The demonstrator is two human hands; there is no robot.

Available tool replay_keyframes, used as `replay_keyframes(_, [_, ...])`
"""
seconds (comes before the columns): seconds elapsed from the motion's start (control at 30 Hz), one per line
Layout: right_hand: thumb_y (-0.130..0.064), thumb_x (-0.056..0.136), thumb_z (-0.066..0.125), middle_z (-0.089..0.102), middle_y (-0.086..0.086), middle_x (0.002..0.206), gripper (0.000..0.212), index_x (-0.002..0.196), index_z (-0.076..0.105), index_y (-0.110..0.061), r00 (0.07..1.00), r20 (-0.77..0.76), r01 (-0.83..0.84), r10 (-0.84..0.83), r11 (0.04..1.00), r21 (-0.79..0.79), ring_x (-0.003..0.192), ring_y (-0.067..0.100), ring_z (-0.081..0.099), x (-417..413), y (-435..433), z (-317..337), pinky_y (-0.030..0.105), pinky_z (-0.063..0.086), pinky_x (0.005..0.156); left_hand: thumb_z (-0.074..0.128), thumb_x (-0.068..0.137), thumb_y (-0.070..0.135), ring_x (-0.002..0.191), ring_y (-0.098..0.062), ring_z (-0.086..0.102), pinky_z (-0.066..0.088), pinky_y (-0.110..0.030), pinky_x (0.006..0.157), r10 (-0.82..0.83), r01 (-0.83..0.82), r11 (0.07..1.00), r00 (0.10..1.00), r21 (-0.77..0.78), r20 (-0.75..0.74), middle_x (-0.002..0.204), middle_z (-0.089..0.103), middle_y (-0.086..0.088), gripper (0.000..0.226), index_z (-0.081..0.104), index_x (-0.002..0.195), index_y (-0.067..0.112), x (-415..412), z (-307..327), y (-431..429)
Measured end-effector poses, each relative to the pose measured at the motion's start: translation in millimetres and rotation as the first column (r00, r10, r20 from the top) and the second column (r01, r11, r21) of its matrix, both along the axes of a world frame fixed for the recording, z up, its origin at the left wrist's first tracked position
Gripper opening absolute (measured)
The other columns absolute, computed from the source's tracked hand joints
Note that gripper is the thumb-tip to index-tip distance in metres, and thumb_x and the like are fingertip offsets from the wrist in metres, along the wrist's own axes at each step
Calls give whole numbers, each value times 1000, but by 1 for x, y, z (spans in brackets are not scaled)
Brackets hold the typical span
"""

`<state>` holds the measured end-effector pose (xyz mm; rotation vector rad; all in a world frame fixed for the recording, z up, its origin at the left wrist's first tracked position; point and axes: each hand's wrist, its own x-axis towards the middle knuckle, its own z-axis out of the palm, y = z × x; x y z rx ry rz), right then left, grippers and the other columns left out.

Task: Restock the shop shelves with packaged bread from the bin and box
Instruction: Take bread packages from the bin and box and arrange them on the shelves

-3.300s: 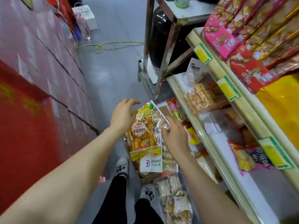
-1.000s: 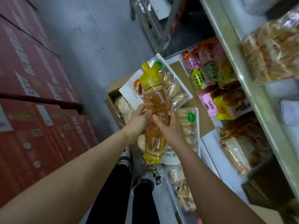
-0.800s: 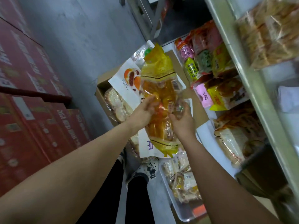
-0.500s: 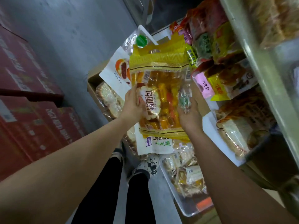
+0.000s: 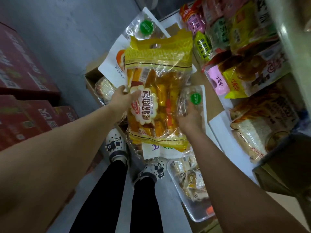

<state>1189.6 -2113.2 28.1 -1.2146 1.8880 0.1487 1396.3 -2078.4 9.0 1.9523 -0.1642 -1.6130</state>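
Observation:
I hold a large yellow bag of soft bread [image 5: 159, 91] flat and label-up in front of me, above the cardboard box [image 5: 91, 78]. My left hand [image 5: 122, 100] grips its left edge and my right hand [image 5: 189, 113] supports its right side from beneath. More bread packs lie in the box under the bag, among them a white-backed pack [image 5: 114, 68] and a clear pack with a green sticker [image 5: 146, 27]. A clear plastic bin [image 5: 191, 207] with small wrapped breads stands on the floor near my feet.
The low shelf [image 5: 222, 132] on the right carries bread loaves [image 5: 255, 128] and coloured snack bags [image 5: 235, 47]. A steel shelf edge [image 5: 291, 36] runs above it. Red cartons [image 5: 25, 91] are stacked at the left. Grey floor lies between them.
The yellow bag was turned from edge-on to flat, label up, and lifted closer to the camera. My hands moved apart to its two sides. My view tilted further down.

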Motion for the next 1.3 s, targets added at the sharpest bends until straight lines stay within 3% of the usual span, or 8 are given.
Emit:
replay_keyframes(0.2, [-4,95,59,58,2,133,53,142,44,-24,982,127,131,-143,987,96,92,15,62,3,34,19,19,44,54,66,91,21,107,-17,62,53,-36,95,-168,193,960,977,-203,135,120,58,2,58,43,144,22,-7,27,-28])
replay_keyframes(0.3, [-19,94,64,63,-2,129,40,133,57,-24,992,41,118,-122,990,82,91,16,65,-1,45,34,31,55,69,64,92,14,115,-7,51,46,-22,97,-357,413,868,905,-276,232,125,54,9,60,40,147,25,-14,46,-52])
replay_keyframes(0.47, [-12,93,56,71,6,108,22,105,72,-22,975,-214,-9,-56,956,-293,98,29,62,-14,25,61,27,30,62,53,95,6,133,-20,45,35,-19,101,-578,666,733,717,-140,390,153,38,2,62,34,150,30,-26,36,-52])
replay_keyframes(0.63, [-27,91,66,40,11,150,56,142,48,-17,970,-159,-239,183,836,-495,140,29,33,-19,-10,45,39,32,108,60,89,2,150,-24,2,15,-49,121,-707,800,594,569,-83,420,163,2,5,85,14,155,32,-35,16,-22])
replay_keyframes(0.8, [-59,84,65,12,19,161,105,157,2,-18,944,-239,-284,229,931,-228,150,31,9,-11,-38,17,47,15,119,64,90,31,150,-23,-1,11,-55,120,-451,554,832,646,28,616,163,2,1,87,7,156,30,-37,-5,11])
replay_keyframes(0.93, [-58,81,69,7,19,162,114,156,-6,-17,952,-227,-244,204,956,-161,151,32,6,-10,-49,1,49,14,120,58,93,43,145,-31,23,25,-53,116,-283,268,958,850,98,444,158,21,-8,76,16,152,22,-19,-26,39])
replay_keyframes(1.03, [-60,76,73,8,21,162,121,156,-9,-19,947,-266,-219,182,969,-116,150,35,5,-11,-57,-4,54,10,118,55,96,40,129,-29,47,41,-46,106,-224,195,974,906,115,359,142,47,-6,57,31,142,19,-8,-31,48])
replay_keyframes(1.3, [-63,62,82,28,13,158,135,156,-1,-14,967,-239,-112,91,991,-77,143,33,32,-14,-74,-8,51,26,113,64,90,41,103,-21,60,52,-36,81,-125,87,983,963,160,241,111,59,1,50,50,130,15,4,-38,37])
